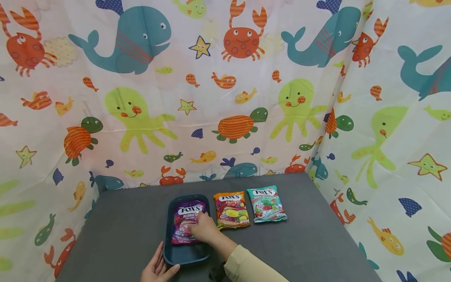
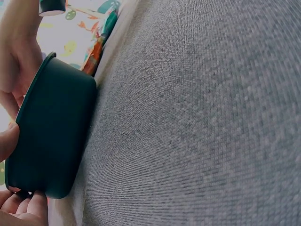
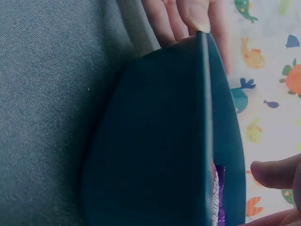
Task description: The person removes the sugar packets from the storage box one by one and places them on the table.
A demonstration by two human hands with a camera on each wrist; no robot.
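A dark blue-green plastic tray [image 1: 186, 256] rests on the grey table. Inside it lies a purple bag of Fox's Berries candy [image 1: 183, 231], label facing up. At the near left corner of the tray, my left hand [image 1: 158, 264] grips the rim, thumb on the edge and fingers along the outer wall. My right hand [image 1: 204, 229] reaches over the tray's right side, fingers over the purple bag. In the right wrist view its thumb [image 3: 277, 173] is straight and apart from the bag [image 3: 218, 197], which is mostly hidden behind the tray wall.
Right of the tray lie an orange Fox's Fruits bag [image 1: 231, 211] and a mint-green Fox's bag [image 1: 267, 205], side by side. A curtain [image 1: 197, 117] printed with sea animals stands along the table's back and sides. The grey table [image 1: 299, 250] extends to both sides.
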